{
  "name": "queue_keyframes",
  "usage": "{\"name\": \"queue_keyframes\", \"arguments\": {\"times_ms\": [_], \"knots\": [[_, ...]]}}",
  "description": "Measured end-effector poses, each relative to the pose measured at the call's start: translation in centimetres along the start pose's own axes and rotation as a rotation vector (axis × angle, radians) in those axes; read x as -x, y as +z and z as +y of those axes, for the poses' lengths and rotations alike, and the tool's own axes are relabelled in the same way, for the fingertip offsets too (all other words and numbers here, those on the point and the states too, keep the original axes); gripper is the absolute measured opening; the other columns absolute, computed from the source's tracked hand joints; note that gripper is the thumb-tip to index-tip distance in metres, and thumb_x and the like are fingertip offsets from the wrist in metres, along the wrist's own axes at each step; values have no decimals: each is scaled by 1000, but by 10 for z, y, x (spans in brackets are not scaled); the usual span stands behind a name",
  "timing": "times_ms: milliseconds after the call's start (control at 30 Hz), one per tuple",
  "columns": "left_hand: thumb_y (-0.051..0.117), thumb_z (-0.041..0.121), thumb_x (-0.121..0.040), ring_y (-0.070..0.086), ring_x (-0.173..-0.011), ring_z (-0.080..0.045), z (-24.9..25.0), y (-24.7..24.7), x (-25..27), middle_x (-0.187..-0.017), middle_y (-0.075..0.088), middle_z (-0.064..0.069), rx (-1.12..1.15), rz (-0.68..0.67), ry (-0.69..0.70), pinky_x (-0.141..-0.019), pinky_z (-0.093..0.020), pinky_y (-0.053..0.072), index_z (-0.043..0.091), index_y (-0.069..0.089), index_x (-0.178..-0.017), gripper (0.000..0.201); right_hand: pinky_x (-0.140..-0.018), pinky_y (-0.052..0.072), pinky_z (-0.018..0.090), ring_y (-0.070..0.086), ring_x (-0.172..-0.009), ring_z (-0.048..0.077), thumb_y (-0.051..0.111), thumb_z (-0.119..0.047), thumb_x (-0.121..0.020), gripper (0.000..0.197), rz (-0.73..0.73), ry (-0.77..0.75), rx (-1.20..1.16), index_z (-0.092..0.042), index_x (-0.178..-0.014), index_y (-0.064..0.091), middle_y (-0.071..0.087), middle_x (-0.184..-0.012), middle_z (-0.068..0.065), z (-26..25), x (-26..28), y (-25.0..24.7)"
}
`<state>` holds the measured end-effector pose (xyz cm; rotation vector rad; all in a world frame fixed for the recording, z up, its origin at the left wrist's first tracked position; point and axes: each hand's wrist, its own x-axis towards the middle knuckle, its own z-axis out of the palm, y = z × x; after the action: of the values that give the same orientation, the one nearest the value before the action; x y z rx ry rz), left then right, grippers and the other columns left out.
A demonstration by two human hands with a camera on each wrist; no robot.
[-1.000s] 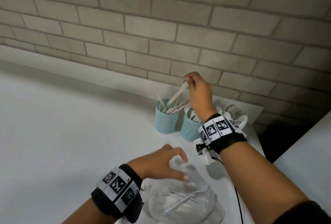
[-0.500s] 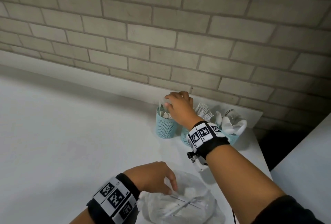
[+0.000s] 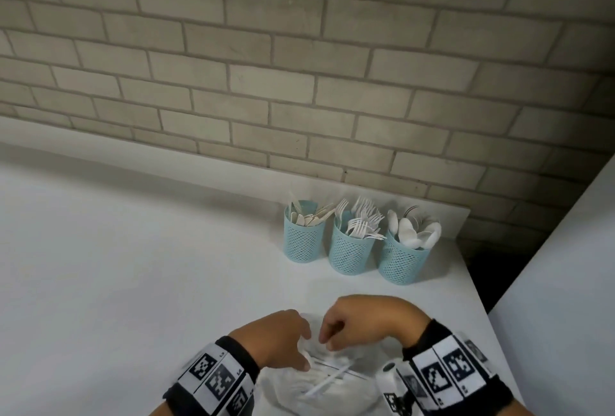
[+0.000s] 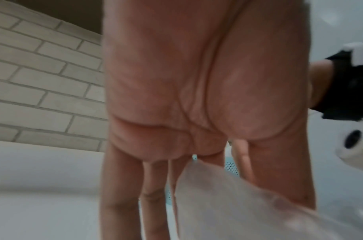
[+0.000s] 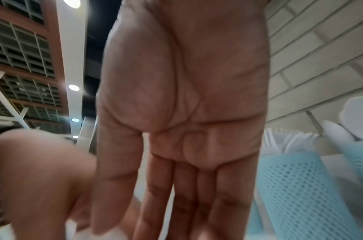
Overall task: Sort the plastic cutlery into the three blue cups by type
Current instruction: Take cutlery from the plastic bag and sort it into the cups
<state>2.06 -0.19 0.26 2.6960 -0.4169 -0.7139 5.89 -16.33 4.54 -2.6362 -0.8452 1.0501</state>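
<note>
Three blue mesh cups stand in a row near the wall: the left cup point(image 3: 304, 242) holds knives, the middle cup point(image 3: 350, 254) forks, the right cup point(image 3: 403, 262) spoons. Near the table's front lies a clear plastic bag point(image 3: 319, 392) with white cutlery point(image 3: 327, 382) inside. My left hand point(image 3: 304, 350) pinches the bag's edge between thumb and fingers; the left wrist view shows the bag point(image 4: 238, 203) against the fingers. My right hand point(image 3: 327, 337) hovers at the bag's mouth, holding nothing. Its fingers point(image 5: 186, 194) are straight in the right wrist view.
A brick wall point(image 3: 299, 82) backs the white table point(image 3: 133, 265). The table's right edge runs just past the cups, with a dark gap point(image 3: 479, 269) and another white surface point(image 3: 565, 282) beyond. A small white camera point(image 3: 387, 379) hangs under my right wrist.
My right hand let go of a white knife at the left cup and came back down to the bag. My left hand kept hold of the bag.
</note>
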Motion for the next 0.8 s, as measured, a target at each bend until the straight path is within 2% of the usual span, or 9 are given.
{"name": "queue_keyframes", "arguments": {"times_ms": [133,200,300,400,433,500,600,667,800], "knots": [[60,24,-87,41,-129,-17,0,4,-1,-142,41,1,-45,56,11,-101,-24,32,17,39,-139,57,-91,41,28,53,-114,18,65,-29,-82,48,136,48,-10,-21,-128,54,54,-130,2,2,-5,32],[57,17,-88,39,-131,-17,1,4,0,-144,39,0,-54,81,30,-104,-23,31,17,36,-141,57,-94,40,30,49,-120,23,66,-29,-81,50,181,19,-4,-17,-128,53,51,-130,5,1,-6,44],[52,9,-88,38,-133,-17,4,1,3,-146,37,-1,-64,119,55,-107,-22,30,16,34,-142,57,-87,40,30,51,-111,25,69,-33,-78,47,160,-13,-30,-12,-117,55,49,-109,4,1,-8,58],[50,8,-88,42,-129,-18,7,0,6,-143,41,-3,-84,159,82,-105,-24,34,14,39,-140,53,-75,38,27,49,-88,18,66,-40,-82,25,165,1,-69,-19,-84,52,48,-91,0,0,-9,63],[49,7,-88,44,-128,-18,6,1,7,-142,41,-3,-89,175,80,-104,-25,36,14,40,-139,52,-71,38,26,48,-85,18,65,-43,-83,28,157,-5,-84,-22,-77,47,49,-86,-2,1,-9,63],[50,5,-87,46,-125,-19,3,3,7,-141,41,-2,-95,206,59,-102,-27,39,14,40,-138,53,-72,39,26,50,-87,19,67,-46,-81,33,120,-24,-89,-19,-87,50,52,-88,-2,5,-8,61],[52,1,-83,51,-119,-21,-1,8,8,-140,41,-2,-112,234,55,-98,-30,44,15,39,-137,57,-92,37,30,46,-112,18,74,-47,-73,69,78,2,-1,-20,-129,44,45,-124,2,14,-11,63],[51,-2,-82,51,-120,-20,-2,8,9,-142,40,0,-114,249,95,-99,-30,43,17,37,-139,61,-94,36,30,45,-115,19,75,-44,-73,78,118,18,17,-21,-137,38,42,-125,1,17,-15,65],[55,-2,-80,46,-125,-15,-1,4,11,-142,41,4,-62,226,210,-102,-23,38,23,36,-141,68,-82,41,27,56,-100,21,69,-47,-76,32,174,19,-100,-30,-100,56,49,-95,-9,16,-18,64]]}}
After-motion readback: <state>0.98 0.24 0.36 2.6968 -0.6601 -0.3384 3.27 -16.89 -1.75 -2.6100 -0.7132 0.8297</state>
